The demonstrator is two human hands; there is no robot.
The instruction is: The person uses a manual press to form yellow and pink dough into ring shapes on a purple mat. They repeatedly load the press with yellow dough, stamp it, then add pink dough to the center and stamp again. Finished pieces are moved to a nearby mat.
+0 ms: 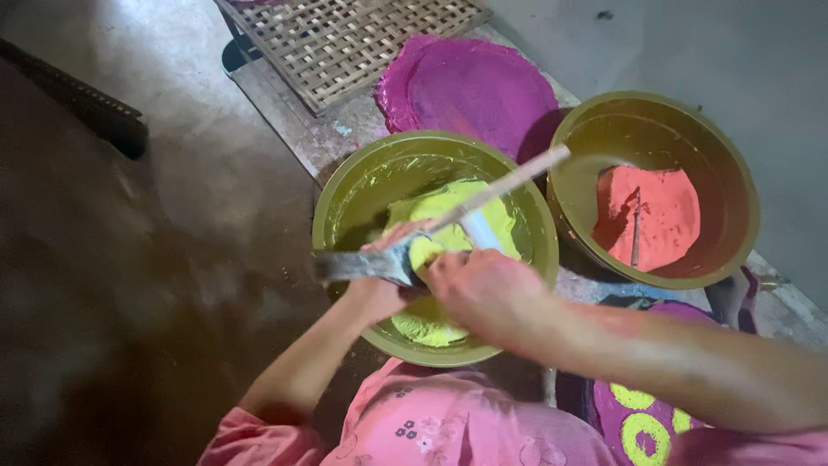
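Nearest the camera, above the pink-clad lap, the right hand (487, 293) closes its grip on a long wooden stick (509, 183), and the left hand (379, 289) closes its grip on a flat grey blade (358, 266); both tools meet over the yellow paste (448, 229) in the near green bowl (345, 194) on the bench (293, 103). The stick's free end overhangs the second bowl (733, 181) of red paste (660, 211), so a wide stroke could strike that rim or drip yellow into it. Beyond lie a purple disc (474, 86) and a woven tray (345, 39).
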